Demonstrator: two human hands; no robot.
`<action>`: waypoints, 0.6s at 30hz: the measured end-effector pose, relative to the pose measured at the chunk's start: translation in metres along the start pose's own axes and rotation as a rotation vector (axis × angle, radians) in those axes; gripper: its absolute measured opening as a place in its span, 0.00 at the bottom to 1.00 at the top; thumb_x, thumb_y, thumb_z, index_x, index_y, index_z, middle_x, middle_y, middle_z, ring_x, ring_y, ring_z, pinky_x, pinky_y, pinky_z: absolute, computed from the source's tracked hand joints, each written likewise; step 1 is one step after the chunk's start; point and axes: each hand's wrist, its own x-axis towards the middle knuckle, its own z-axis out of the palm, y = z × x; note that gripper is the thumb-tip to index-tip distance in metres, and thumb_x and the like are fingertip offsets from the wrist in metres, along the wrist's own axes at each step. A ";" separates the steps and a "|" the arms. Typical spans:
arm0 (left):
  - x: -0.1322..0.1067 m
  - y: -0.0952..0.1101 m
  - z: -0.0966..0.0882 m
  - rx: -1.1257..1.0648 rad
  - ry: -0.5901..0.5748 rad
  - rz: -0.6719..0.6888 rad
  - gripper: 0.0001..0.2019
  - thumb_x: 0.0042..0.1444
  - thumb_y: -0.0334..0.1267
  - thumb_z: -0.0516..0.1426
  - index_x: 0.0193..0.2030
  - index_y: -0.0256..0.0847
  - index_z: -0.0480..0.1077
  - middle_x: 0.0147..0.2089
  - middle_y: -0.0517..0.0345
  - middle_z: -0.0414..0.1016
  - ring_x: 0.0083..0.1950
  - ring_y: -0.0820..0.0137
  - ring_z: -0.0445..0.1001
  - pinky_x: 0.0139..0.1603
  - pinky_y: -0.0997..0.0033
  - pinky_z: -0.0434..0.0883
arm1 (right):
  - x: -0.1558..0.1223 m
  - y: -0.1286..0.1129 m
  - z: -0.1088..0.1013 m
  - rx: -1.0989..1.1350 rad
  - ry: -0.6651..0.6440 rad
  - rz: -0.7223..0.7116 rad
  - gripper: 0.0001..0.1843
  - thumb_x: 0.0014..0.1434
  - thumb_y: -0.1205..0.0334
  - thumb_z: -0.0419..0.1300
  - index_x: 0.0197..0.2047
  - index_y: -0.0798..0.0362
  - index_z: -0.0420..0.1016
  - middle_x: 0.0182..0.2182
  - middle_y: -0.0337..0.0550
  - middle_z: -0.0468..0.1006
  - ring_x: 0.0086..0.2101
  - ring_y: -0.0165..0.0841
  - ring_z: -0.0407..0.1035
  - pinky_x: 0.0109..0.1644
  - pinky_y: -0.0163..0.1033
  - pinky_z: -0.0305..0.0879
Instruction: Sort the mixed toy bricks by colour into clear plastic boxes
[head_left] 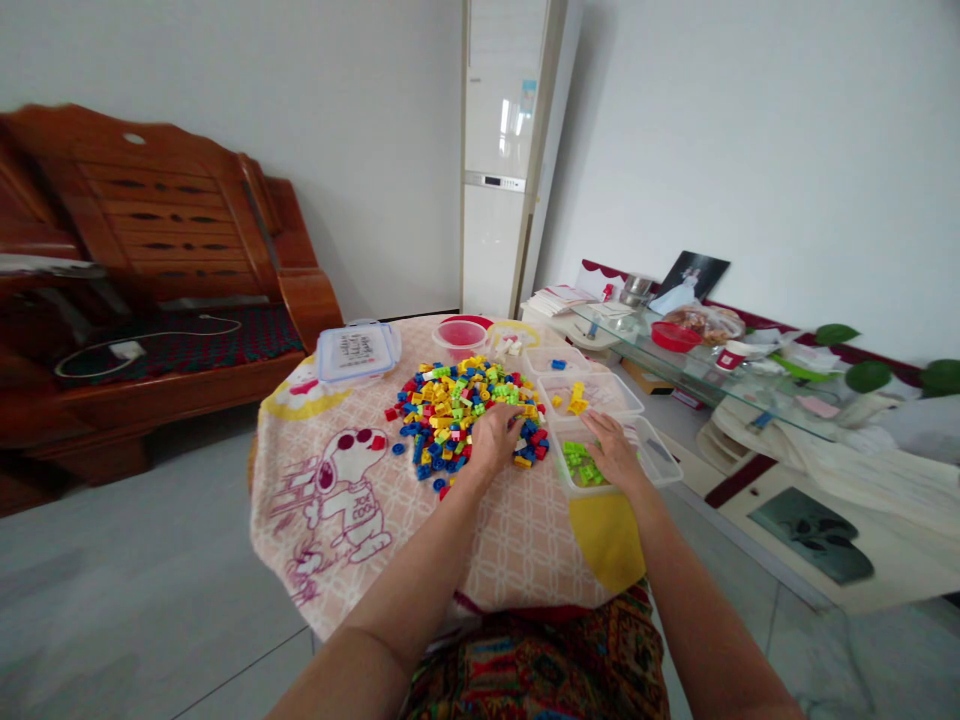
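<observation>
A heap of small red, blue, yellow and green bricks [450, 405] lies on a table covered with a pink cartoon cloth [352, 490]. My left hand [495, 437] rests on the heap's near right side, its fingers curled down into the bricks. My right hand [615, 450] reaches into a clear tub [660, 462] that holds green bricks [576, 460], fingers bent over them. Whether either hand grips a brick is hidden.
More clear tubs stand behind: one with yellow bricks [577, 398], one with blue [557, 364]. A red bowl [459, 337] and a lidded box [357, 352] stand at the table's far side. A wooden bench [157, 260] is left, a cluttered glass shelf [705, 350] right, and an air conditioner [504, 150] behind.
</observation>
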 end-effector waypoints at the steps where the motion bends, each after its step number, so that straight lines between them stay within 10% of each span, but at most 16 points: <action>1: 0.003 -0.005 -0.006 0.051 0.039 -0.067 0.11 0.62 0.32 0.57 0.47 0.42 0.79 0.48 0.51 0.82 0.50 0.63 0.79 0.52 0.65 0.74 | 0.000 -0.001 0.000 -0.001 0.002 -0.003 0.32 0.59 0.69 0.53 0.67 0.51 0.68 0.65 0.50 0.69 0.66 0.44 0.59 0.72 0.59 0.54; 18: 0.011 -0.036 -0.033 0.421 -0.004 -0.277 0.13 0.59 0.32 0.57 0.49 0.43 0.78 0.51 0.50 0.80 0.55 0.57 0.75 0.56 0.61 0.70 | -0.001 -0.001 0.000 0.008 0.013 -0.006 0.33 0.59 0.69 0.53 0.68 0.49 0.67 0.65 0.48 0.69 0.66 0.43 0.59 0.73 0.58 0.53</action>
